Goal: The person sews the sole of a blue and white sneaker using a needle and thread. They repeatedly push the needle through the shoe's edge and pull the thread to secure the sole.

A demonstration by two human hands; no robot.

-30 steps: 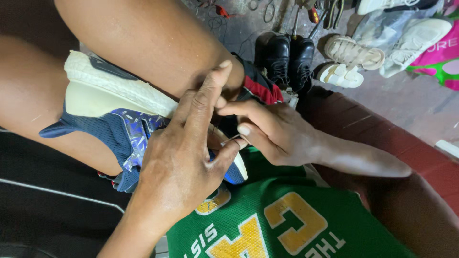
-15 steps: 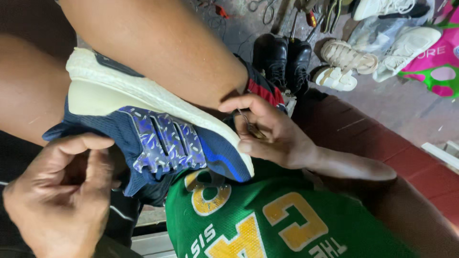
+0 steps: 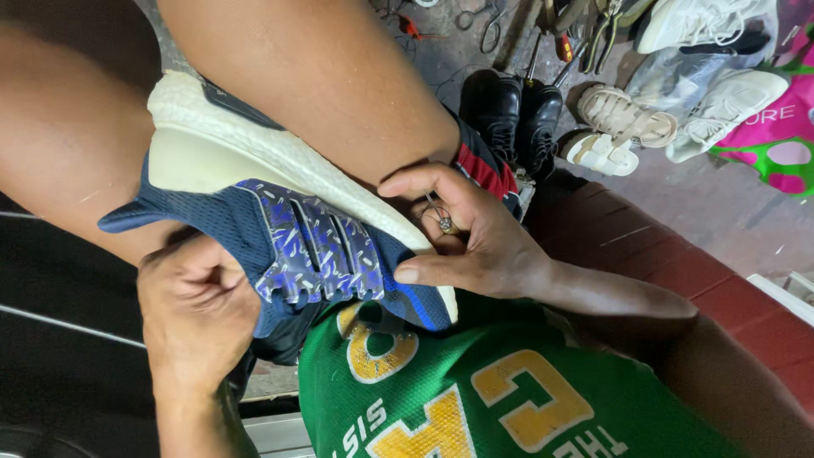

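A navy blue sneaker [image 3: 314, 246] with patterned side stripes and a thick white sole [image 3: 254, 144] is wedged sideways between my bare knees. My left hand [image 3: 199, 314] grips the shoe's upper at the opening from below, fingers curled into it. My right hand [image 3: 471, 233] rests at the toe end of the sole, thumb along the blue toe, and pinches a small metal tool with thread [image 3: 441, 220] against the sole edge. My green jersey [image 3: 475, 390] with yellow letters lies just under the shoe.
On the concrete floor beyond my knee stand a pair of black shoes [image 3: 517, 110], cream sandals [image 3: 615, 127] and white sneakers [image 3: 721, 93]. Hand tools [image 3: 585, 25] lie at the top. A pink and green bag [image 3: 780, 136] sits at the right edge.
My left hand left the toe area, swung down to the left and now grips the shoe's opening. The shoe's blue side has come into full view. My right hand stayed at the toe.
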